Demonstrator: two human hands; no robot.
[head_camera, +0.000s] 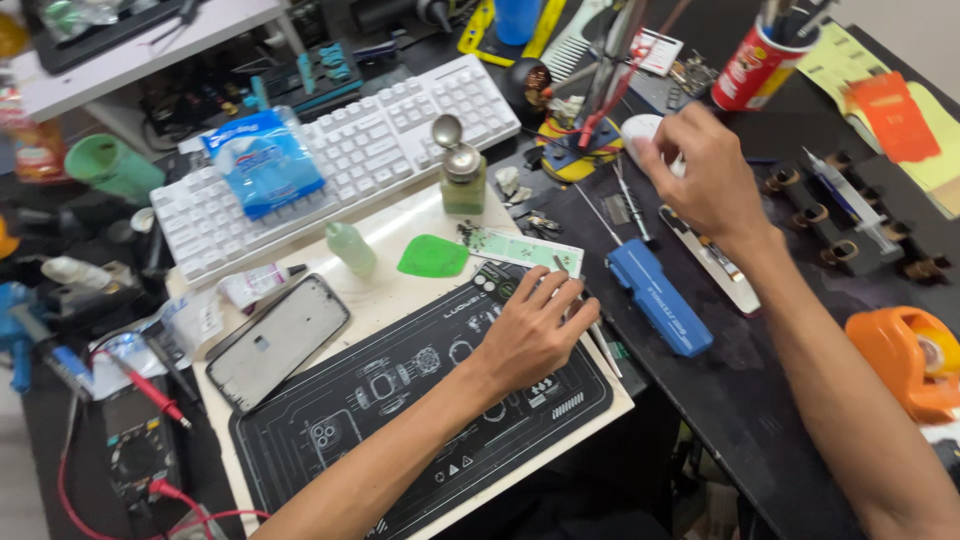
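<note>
Right hand in a curled grip over a white mouse, left hand palm-down on the black mat, holding nothing.

Cluttered black workbench, white side table, even overhead light.

Both bare forearms reach out from the near edge. The left hand lies palm down, fingers loosely spread and pointing far-right. The right hand stretches farther away, wrist bent, knuckles up, fingers curled downward and leftward.
</note>
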